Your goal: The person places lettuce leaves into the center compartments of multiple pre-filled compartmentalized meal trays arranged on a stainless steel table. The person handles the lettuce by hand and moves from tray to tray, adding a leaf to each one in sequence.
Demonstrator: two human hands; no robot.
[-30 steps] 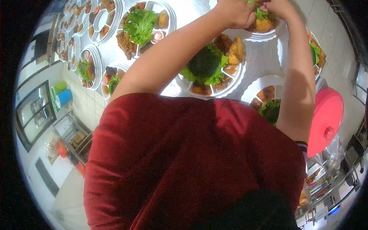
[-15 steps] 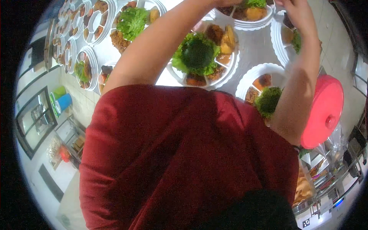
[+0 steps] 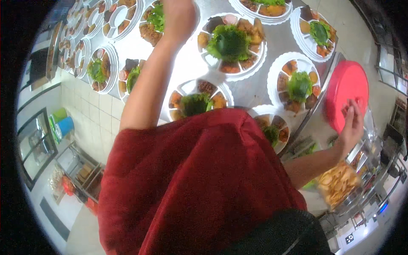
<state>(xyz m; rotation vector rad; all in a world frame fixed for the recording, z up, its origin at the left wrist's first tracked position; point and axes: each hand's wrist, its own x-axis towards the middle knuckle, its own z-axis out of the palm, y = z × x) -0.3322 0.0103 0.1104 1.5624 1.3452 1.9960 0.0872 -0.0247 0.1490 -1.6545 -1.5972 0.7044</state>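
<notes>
My left hand (image 3: 180,15) reaches to the far edge of the view, beside a plate with lettuce (image 3: 156,19). It is blurred and its fingers are cut off, so anything in them is hidden. Low at the right, my right hand (image 3: 352,123) is in front of a round pink lid (image 3: 343,85), its fingers extended and apart near the knob. Whether they touch the lid is unclear. Between my arms lie white divided plates of food, among them a large plate with lettuce and a dark green centre (image 3: 229,42) and a scalloped plate (image 3: 275,63).
A steel table (image 3: 272,42) carries several more filled plates, with stacks (image 3: 112,78) toward the left. A tray of pale yellow-orange food (image 3: 338,180) stands low at the right. Green and blue bins (image 3: 63,121) are by the left wall, near a shelf rack (image 3: 83,170).
My right hand has come down from the far plates to the pink lid. My left hand has swung to the left, and the whole view has shifted, showing more near plates.
</notes>
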